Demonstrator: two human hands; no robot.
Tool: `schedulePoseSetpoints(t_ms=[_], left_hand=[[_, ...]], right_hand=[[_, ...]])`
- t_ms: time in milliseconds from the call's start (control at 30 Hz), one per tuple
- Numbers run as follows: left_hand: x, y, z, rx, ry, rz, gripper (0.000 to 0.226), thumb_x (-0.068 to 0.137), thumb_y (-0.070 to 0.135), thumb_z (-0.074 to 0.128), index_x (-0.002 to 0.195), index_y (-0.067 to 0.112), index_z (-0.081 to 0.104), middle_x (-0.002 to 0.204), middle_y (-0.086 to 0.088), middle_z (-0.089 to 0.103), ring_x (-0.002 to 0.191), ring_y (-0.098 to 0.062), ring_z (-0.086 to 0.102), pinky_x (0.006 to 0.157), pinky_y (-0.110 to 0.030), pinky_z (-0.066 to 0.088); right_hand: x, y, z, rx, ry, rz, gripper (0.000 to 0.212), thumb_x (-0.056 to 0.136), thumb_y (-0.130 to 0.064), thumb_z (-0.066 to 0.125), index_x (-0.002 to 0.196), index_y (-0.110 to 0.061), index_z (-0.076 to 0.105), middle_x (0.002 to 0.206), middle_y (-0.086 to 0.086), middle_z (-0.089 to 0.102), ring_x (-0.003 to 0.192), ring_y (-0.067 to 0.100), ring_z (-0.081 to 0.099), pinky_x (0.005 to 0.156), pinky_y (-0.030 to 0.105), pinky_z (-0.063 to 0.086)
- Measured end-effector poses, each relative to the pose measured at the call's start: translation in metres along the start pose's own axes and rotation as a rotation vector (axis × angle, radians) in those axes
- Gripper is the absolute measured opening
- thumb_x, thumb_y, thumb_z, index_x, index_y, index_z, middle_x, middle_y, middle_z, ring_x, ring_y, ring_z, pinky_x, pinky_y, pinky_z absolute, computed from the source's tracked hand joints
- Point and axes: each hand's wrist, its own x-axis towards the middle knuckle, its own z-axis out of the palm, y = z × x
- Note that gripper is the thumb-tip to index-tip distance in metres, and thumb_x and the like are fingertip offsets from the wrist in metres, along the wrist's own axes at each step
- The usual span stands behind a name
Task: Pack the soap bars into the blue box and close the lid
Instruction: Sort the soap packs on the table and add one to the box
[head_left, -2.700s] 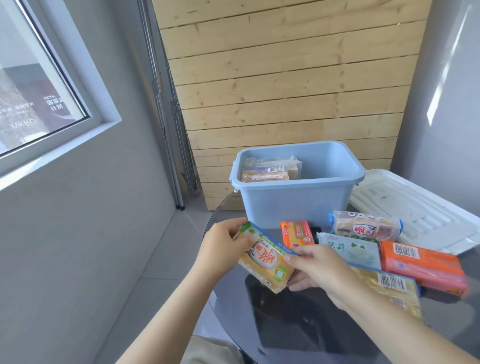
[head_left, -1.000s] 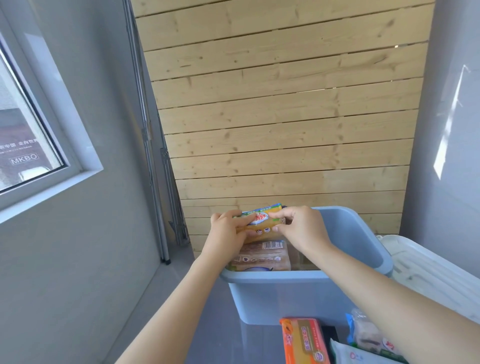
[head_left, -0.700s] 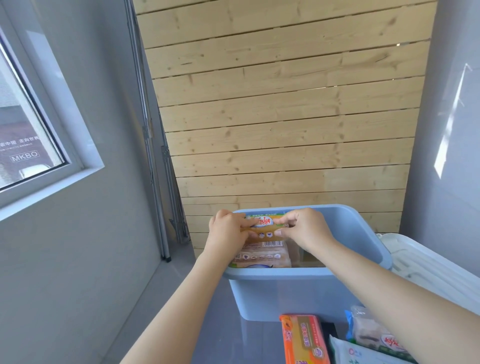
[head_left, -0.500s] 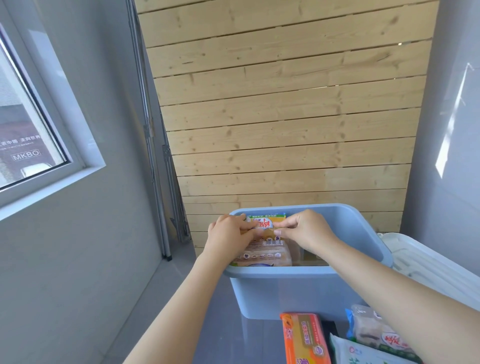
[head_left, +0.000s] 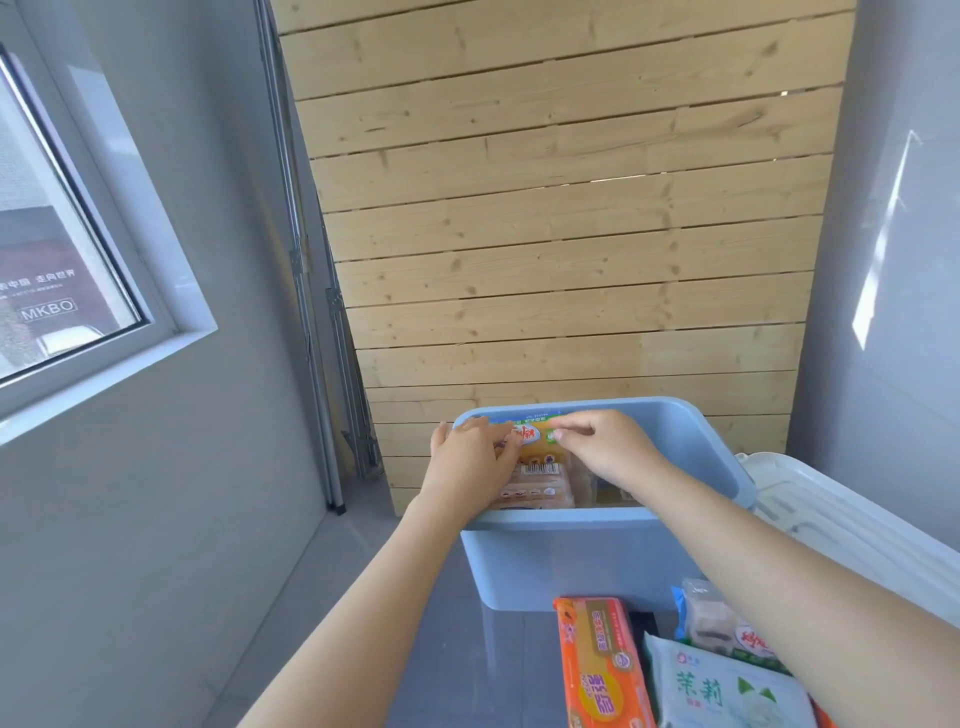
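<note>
Where glossy, flat soap bar

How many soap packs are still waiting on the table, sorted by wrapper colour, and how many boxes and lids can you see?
Orange soap pack: 1
White and green soap pack: 1
Clear-wrapped soap pack: 1
Blue box: 1
White lid: 1
Total: 5

An orange corner at the bottom right edge may be another pack; more packs sit inside the box.
</note>
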Motion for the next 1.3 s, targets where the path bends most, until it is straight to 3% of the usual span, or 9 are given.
schedulePoseSetpoints(t_ms=[67,233,400,500,633,767,967,1167,1300], left_hand=[[-0.008,0.006,-0.005,-0.063,0.016,-0.001,0.038,0.096,0.037,0.037,0.128,0.027,0.055,0.121,-0.003,0.065,0.128,-0.019,0.045,0.117,-0.04,0.01],[-0.044,0.037,-0.018,-0.248,0.155,0.108,0.026,0.093,0.029,0.049,0.112,0.024,0.066,0.115,0.006,0.067,0.115,-0.015,0.054,0.099,-0.027,0.026],[-0.092,0.068,-0.02,-0.477,0.128,0.118,0.021,0.09,0.02,0.055,0.104,0.02,0.071,0.112,0.001,0.067,0.113,-0.016,0.054,0.101,-0.042,0.038],[-0.116,0.078,-0.01,-0.517,0.098,0.116,0.02,0.09,0.019,0.056,0.103,0.019,0.071,0.107,0.001,0.067,0.108,-0.013,0.055,0.101,-0.038,0.038],[-0.139,0.082,0.021,-0.515,-0.043,0.061,0.021,0.091,0.022,0.053,0.104,0.023,0.069,0.112,0.006,0.066,0.113,-0.01,0.053,0.103,-0.038,0.037],[-0.15,0.081,0.058,-0.429,-0.209,0.026,0.027,0.091,0.026,0.049,0.112,0.026,0.066,0.121,0.008,0.064,0.118,-0.013,0.051,0.104,-0.034,0.032],[-0.141,0.068,0.091,-0.257,-0.535,0.151,0.049,0.085,0.045,0.054,0.133,0.036,0.046,0.14,0.01,0.047,0.133,-0.014,0.03,0.105,-0.032,0.008],[-0.128,0.055,0.1,-0.202,-0.578,0.313,0.075,0.068,0.053,0.07,0.135,0.042,0.039,0.14,0.016,0.045,0.131,-0.004,0.024,0.101,-0.023,0.004],[-0.128,0.057,0.101,-0.309,-0.501,0.343,0.075,0.063,0.053,0.072,0.131,0.043,0.044,0.126,0.022,0.051,0.106,0.011,0.025,0.099,-0.024,0.015]], right_hand=[[-0.011,-0.002,-0.007,-0.008,0.054,-0.01,0.029,0.088,-0.023,0.056,0.115,-0.023,0.066,0.122,-0.004,0.065,0.114,0.011,0.057,0.083,0.016,0.033],[-0.063,0.001,-0.029,0.029,0.243,-0.147,0.021,0.088,-0.015,0.055,0.1,-0.023,0.071,0.102,-0.009,0.07,0.089,0.0,0.058,0.071,0.002,0.037],[-0.127,0.022,-0.04,0.019,0.296,-0.207,0.017,0.086,-0.013,0.059,0.09,-0.023,0.072,0.085,-0.019,0.066,0.075,-0.021,0.055,0.068,-0.006,0.036],[-0.153,0.042,-0.036,-0.023,0.256,-0.147,0.015,0.086,-0.017,0.06,0.093,-0.023,0.072,0.083,-0.022,0.065,0.076,-0.014,0.057,0.072,-0.001,0.04],[-0.177,0.076,-0.023,-0.102,0.118,0.036,0.017,0.086,-0.027,0.06,0.101,-0.026,0.069,0.095,-0.012,0.07,0.088,0.005,0.064,0.086,0.029,0.05],[-0.194,0.104,-0.021,-0.294,0.026,0.097,0.029,0.085,-0.03,0.06,0.113,-0.023,0.065,0.117,-0.007,0.065,0.111,0.012,0.056,0.094,0.028,0.045],[-0.201,0.121,-0.03,-0.362,0.029,0.205,0.039,0.088,-0.032,0.055,0.125,-0.018,0.058,0.125,0.0,0.058,0.116,0.015,0.051,0.097,0.025,0.038],[-0.2,0.126,-0.042,-0.337,-0.083,0.235,0.036,0.088,-0.032,0.056,0.116,-0.01,0.063,0.119,0.007,0.066,0.108,0.019,0.06,0.092,0.031,0.047],[-0.2,0.126,-0.046,-0.252,-0.109,0.245,0.039,0.089,-0.033,0.056,0.127,-0.024,0.057,0.132,-0.008,0.057,0.115,0.004,0.052,0.09,0.015,0.039]])
